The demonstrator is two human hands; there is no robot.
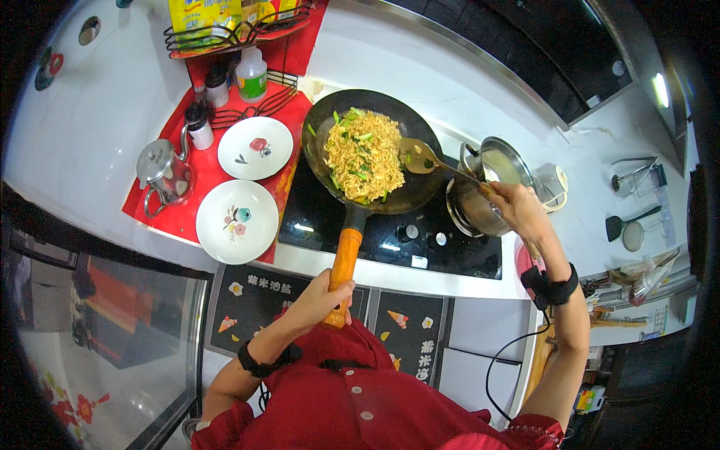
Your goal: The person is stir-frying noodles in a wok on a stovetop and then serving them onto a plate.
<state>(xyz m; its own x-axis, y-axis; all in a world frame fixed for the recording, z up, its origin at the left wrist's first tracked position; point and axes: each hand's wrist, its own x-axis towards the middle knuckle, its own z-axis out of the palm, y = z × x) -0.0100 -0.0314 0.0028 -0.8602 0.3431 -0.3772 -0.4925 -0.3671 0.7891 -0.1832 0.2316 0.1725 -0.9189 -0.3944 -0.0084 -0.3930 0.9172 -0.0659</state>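
My left hand (329, 298) is wrapped around the wooden handle (343, 261) of a black wok (419, 191). Inside the wok lies a mound of golden fried food (363, 157), rice or short noodles, mixed with chopped greens. My right hand (517, 208) grips the handle of a metal cooking ladle (457, 170). The ladle's bowl (417, 156) rests over the wok's right side, against the mound's edge, with a few bits of food in it.
Two flower-patterned white plates (256, 163) (237, 239) stand left of the wok, beside a glass teapot (171, 169). A steel pot (489, 216) sits on the right of the black cooktop (382, 239). Seasoning bottles (251, 79) stand under a wire rack (242, 36).
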